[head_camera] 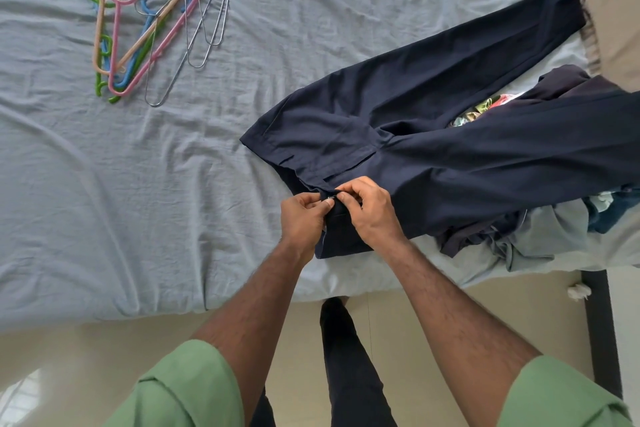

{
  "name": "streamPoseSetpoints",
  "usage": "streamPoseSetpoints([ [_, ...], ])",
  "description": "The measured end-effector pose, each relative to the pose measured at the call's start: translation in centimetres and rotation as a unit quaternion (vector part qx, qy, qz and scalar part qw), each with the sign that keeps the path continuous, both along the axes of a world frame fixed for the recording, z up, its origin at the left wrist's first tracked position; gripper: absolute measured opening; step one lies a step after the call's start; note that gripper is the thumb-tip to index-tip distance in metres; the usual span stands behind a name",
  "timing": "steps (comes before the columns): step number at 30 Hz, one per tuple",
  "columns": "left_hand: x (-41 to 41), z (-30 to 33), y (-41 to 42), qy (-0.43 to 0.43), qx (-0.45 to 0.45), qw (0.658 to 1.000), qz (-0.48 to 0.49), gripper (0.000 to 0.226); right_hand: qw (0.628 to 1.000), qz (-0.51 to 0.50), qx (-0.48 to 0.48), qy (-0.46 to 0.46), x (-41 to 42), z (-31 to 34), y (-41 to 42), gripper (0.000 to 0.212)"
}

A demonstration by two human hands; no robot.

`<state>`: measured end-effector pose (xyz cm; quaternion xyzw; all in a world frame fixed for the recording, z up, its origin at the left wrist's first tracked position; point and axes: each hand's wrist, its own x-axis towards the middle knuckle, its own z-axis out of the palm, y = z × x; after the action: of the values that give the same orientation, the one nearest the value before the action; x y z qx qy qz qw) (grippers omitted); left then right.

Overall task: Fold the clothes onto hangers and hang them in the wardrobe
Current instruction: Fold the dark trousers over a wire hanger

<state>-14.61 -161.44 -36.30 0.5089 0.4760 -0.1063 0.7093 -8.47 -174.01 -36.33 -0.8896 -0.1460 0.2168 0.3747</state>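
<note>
Dark navy trousers lie spread on the bed, waistband toward me, legs running to the far right. My left hand and my right hand meet at the near end of the waistband. Both pinch the fabric around a small metal clasp between the fingertips. Several plastic and wire hangers lie in a loose heap at the far left of the bed.
A grey-blue sheet covers the bed. A pile of mixed clothes sits at the right edge, partly under the trouser legs. A beige pillow lies at the far right. A dark bed frame post stands on the tiled floor.
</note>
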Motion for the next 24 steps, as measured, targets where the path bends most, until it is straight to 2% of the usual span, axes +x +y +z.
streamPoseSetpoints([
  [5, 0.3, -0.1, 0.2, 0.006, -0.006, 1.000, -0.005, 0.009, 1.000, 0.026, 0.005, -0.016, 0.2, -0.1, -0.2, 0.010],
  [10, 0.2, -0.6, 0.7, 0.006, -0.017, 1.000, -0.021, 0.012, 0.994, 0.091, 0.007, -0.061, 0.3, -0.1, -0.3, 0.009],
  [15, 0.0, -1.0, 1.4, -0.015, -0.023, 0.996, -0.080, 0.016, 0.987, 0.123, -0.022, -0.101, 0.1, -0.6, 0.0, 0.021],
  [21, -1.3, -1.0, 1.7, -0.016, -0.029, 0.994, -0.106, 0.015, 0.995, 0.101, -0.020, -0.003, 0.4, -0.9, 0.7, 0.009],
  [24, -1.6, -1.2, 1.8, -0.004, -0.050, 0.996, -0.073, 0.015, 0.997, 0.071, -0.015, 0.036, 0.4, -0.7, 0.6, 0.008],
])
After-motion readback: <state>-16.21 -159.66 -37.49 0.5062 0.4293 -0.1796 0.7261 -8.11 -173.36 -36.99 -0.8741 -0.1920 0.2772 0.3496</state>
